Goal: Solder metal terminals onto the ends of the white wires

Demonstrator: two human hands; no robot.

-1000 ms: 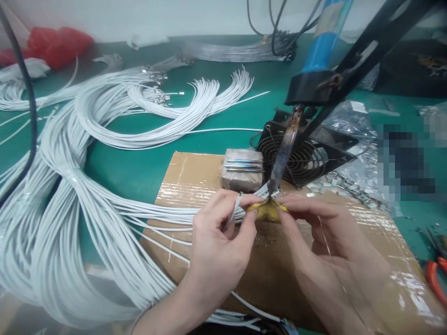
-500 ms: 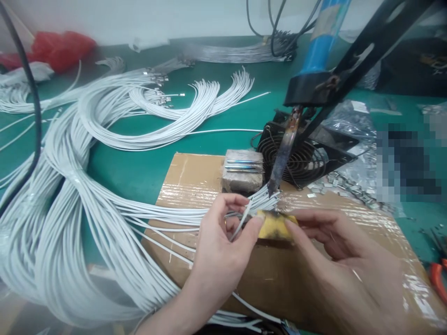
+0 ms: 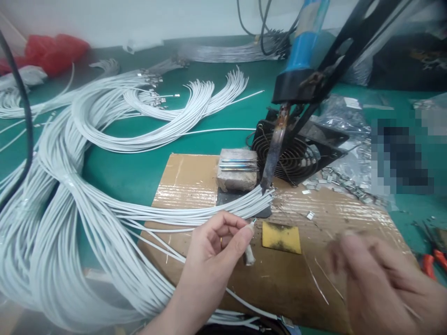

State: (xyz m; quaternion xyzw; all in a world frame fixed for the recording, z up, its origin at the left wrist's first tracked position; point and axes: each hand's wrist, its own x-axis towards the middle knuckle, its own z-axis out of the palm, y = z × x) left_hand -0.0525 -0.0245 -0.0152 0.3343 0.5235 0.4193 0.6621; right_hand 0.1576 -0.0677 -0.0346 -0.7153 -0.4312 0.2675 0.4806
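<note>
My left hand [image 3: 218, 253] pinches the tip of a white cable [image 3: 252, 224] between thumb and forefinger, its bared end pointing up. Just right of those fingertips, a yellow sponge [image 3: 281, 237] with black stains lies flat on the cardboard [image 3: 300, 293]. My right hand [image 3: 380, 274] hovers at the lower right, apart from the sponge; motion smears its fingers. Thin silvery wires [image 3: 318, 283] show left of it. Behind my left hand, a bundle of white cables [image 3: 195, 215] ends under the tip of a soldering iron [image 3: 274, 153] with a blue handle.
A grey block [image 3: 237, 179] carrying thin metal rods stands behind the cable ends. Beside it is a black fan [image 3: 293, 156]. Small metal parts [image 3: 349, 184] lie scattered to the right, near red-handled pliers [image 3: 429, 266]. Thick cable coils [image 3: 59, 209] fill the left side.
The yellow sponge, earlier between both hands' fingertips, now lies on the cardboard. My right hand has drawn back to the right. My left hand shifted slightly, and the view moved a little.
</note>
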